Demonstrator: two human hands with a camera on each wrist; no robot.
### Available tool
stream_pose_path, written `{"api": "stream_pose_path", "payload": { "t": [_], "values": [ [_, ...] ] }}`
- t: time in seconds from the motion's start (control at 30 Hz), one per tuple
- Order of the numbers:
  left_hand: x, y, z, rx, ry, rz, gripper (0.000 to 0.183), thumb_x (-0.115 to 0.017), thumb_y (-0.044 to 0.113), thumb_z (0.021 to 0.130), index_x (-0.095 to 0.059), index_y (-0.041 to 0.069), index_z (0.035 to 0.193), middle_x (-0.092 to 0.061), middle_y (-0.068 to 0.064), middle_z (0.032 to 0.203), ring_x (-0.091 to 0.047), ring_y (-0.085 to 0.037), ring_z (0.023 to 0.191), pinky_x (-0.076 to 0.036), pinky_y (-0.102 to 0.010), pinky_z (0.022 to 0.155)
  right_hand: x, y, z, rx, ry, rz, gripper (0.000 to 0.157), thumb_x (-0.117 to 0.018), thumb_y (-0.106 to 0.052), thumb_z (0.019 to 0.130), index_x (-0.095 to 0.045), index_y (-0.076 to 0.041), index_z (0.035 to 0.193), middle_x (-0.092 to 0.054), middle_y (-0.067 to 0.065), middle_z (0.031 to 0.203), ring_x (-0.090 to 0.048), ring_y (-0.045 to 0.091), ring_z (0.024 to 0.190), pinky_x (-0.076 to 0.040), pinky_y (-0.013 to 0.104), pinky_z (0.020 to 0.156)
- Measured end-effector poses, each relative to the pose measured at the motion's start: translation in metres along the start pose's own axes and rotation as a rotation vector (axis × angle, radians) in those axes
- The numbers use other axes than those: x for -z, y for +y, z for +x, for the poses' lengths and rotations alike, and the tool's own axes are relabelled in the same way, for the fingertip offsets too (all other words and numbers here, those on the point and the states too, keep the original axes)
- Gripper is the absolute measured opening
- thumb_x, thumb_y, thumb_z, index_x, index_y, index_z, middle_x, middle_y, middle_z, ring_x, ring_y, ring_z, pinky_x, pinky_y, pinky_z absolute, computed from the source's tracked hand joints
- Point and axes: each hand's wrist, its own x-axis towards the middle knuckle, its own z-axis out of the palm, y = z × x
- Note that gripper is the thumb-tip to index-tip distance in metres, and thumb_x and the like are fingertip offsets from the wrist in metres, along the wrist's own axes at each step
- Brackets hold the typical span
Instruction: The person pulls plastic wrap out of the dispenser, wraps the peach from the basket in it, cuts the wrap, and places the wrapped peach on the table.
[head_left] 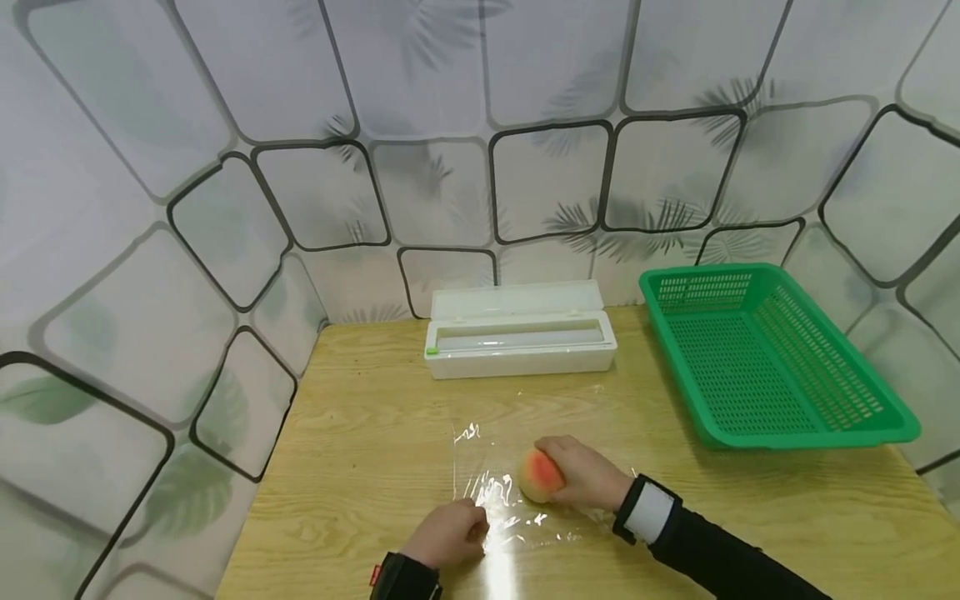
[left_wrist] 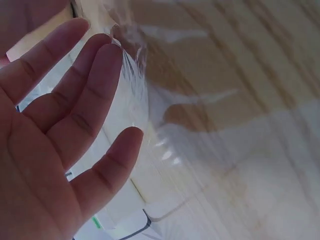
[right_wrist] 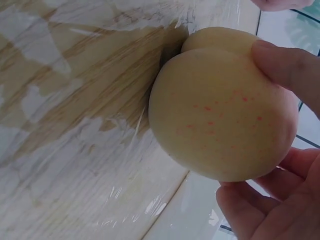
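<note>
Right grip (head_left: 583,477): closed round the peach (head_left: 542,475). The thumb (right_wrist: 285,65) is put on one side of it and the bent fingers (right_wrist: 240,205) are put on the other.
Peach: held by the right grip, over the clear film (head_left: 480,462). It seems to be set down on the film, but its very bottom is hidden.
Left grip (head_left: 448,533): placed at the near left corner of the film. The film seems to be touched by the fingertips (left_wrist: 112,57), and small folds are seen there. Whether the film is pinched cannot be told.
Film: spread on the counter (head_left: 352,433), with shiny wrinkles seen near the left grip and around the peach.
Done: the film is laid out and the peach is brought to it, so the first part is judged to be finished.
Left: no film is seen over the top of the peach, so any folding is judged not yet done.
White box (head_left: 521,364): set behind the film, with its lid (head_left: 517,302) tipped back. A roll (head_left: 517,341) is seen inside, and a small green piece (head_left: 432,351) is seen at the left end.
Green basket (head_left: 810,439): placed to the right, well apart from the peach.
Wall (head_left: 431,192): covered with gray lines and leaf shapes, behind the counter.
</note>
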Motion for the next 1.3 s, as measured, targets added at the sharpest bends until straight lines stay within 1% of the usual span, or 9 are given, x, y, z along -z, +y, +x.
{"api": "stream_pose_path", "payload": {
  "t": [0.3,0.47,0.57,0.63,0.73,0.83,1.0,1.17,1.3],
  "values": [
    [0.001,0.002,0.003,-0.005,-0.038,0.078,0.034,-0.076,0.012,0.046,-0.047,0.019,0.063,-0.034,0.009,0.07,-0.033,-0.004,0.057,-0.028,-0.016,0.048,0.002,0.008,-0.002,0.038,-0.007,0.01,0.075,-0.077,-0.019,0.062,-0.043,0.002,0.125,-0.048,0.018,0.119,-0.047,0.029,0.106,-0.04,0.042,0.088],
    [-0.001,0.0,0.005,-0.009,-0.045,0.107,0.035,-0.076,0.012,0.046,-0.045,0.018,0.061,-0.035,0.007,0.073,-0.034,-0.005,0.058,-0.029,-0.017,0.048,0.005,0.015,-0.01,-0.002,-0.033,0.034,0.092,-0.079,-0.021,0.061,-0.029,0.003,0.134,-0.039,0.021,0.129,-0.041,0.033,0.114,-0.036,0.045,0.091],
    [-0.002,-0.001,0.006,-0.015,-0.045,0.12,0.031,-0.074,0.012,0.047,-0.046,0.019,0.058,-0.036,0.007,0.074,-0.035,-0.005,0.059,-0.03,-0.017,0.048,0.009,0.023,-0.02,-0.048,-0.042,0.003,0.096,-0.08,-0.023,0.06,-0.025,0.005,0.134,-0.038,0.024,0.128,-0.039,0.035,0.115,-0.035,0.046,0.092],
    [-0.002,-0.001,0.006,-0.023,-0.049,0.128,0.029,-0.073,0.012,0.048,-0.046,0.02,0.055,-0.036,0.008,0.074,-0.036,-0.004,0.061,-0.03,-0.016,0.049,0.011,0.03,-0.029,-0.077,-0.051,-0.05,0.089,-0.079,-0.024,0.06,-0.032,0.005,0.13,-0.043,0.022,0.121,-0.043,0.033,0.11,-0.038,0.044,0.089],
    [-0.002,-0.002,0.005,-0.038,-0.057,0.139,0.028,-0.073,0.012,0.05,-0.046,0.021,0.052,-0.038,0.009,0.075,-0.038,-0.004,0.064,-0.032,-0.015,0.052,0.016,0.038,-0.046,-0.102,-0.118,-0.111,0.064,-0.078,-0.024,0.059,-0.048,-0.001,0.11,-0.05,0.008,0.098,-0.05,0.022,0.088,-0.045,0.037,0.073],
    [-0.002,-0.001,0.003,-0.04,-0.076,0.143,0.029,-0.074,0.012,0.051,-0.046,0.021,0.05,-0.04,0.009,0.077,-0.04,-0.004,0.067,-0.035,-0.015,0.055,0.019,0.044,-0.062,-0.087,-0.209,-0.136,0.043,-0.078,-0.024,0.058,-0.051,-0.01,0.088,-0.042,-0.004,0.079,-0.043,0.011,0.069,-0.04,0.03,0.056],
    [-0.001,0.0,0.0,-0.039,-0.102,0.149,0.028,-0.073,0.009,0.053,-0.047,0.019,0.05,-0.042,0.009,0.078,-0.042,-0.004,0.067,-0.037,-0.016,0.056,0.017,0.047,-0.078,0.01,-0.292,-0.175,0.036,-0.077,-0.018,0.057,-0.045,-0.016,0.073,-0.033,-0.01,0.069,-0.034,0.005,0.059,-0.032,0.022,0.049],
    [-0.002,0.002,-0.002,-0.033,-0.11,0.144,0.028,-0.071,0.006,0.057,-0.046,0.018,0.052,-0.042,0.008,0.078,-0.04,-0.003,0.062,-0.036,-0.016,0.052,0.012,0.048,-0.083,0.097,-0.265,-0.201,0.029,-0.071,-0.009,0.066,-0.044,-0.016,0.068,-0.033,-0.012,0.064,-0.033,0.003,0.055,-0.032,0.021,0.048],
    [-0.001,0.005,-0.004,-0.028,-0.129,0.125,0.029,-0.068,0.005,0.061,-0.043,0.017,0.053,-0.04,0.007,0.078,-0.036,-0.004,0.059,-0.033,-0.016,0.049,0.007,0.05,-0.085,0.109,-0.236,-0.22,0.022,-0.063,-0.005,0.076,-0.047,-0.015,0.066,-0.038,-0.011,0.063,-0.039,0.002,0.055,-0.037,0.022,0.048]
  ]
}}
